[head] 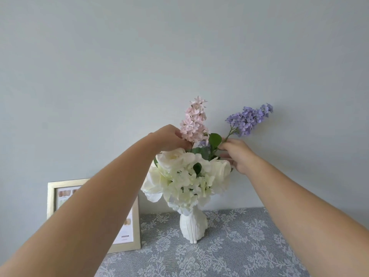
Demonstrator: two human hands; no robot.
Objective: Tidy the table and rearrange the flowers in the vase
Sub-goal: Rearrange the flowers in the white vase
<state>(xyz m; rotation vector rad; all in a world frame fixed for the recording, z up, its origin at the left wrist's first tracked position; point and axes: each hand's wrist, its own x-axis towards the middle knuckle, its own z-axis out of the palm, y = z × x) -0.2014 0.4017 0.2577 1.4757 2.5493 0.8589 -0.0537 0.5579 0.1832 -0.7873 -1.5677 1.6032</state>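
A white ribbed vase (pixel 192 226) stands on the lace-covered table (pixel 239 246), filled with white roses and hydrangea (pixel 187 176). A pink lilac sprig (pixel 193 120) rises upright from the bunch; my left hand (pixel 169 138) pinches its stem just below the blooms. A purple lilac sprig (pixel 248 119) leans out to the right, and my right hand (pixel 237 154) grips its thin stem beside a green leaf (pixel 215 139). The stems' lower ends are hidden inside the bouquet.
A light wooden picture frame (pixel 51 196) leans against the pale wall at the left, partly behind my left forearm. The grey-blue floral lace cloth runs to the right and toward me.
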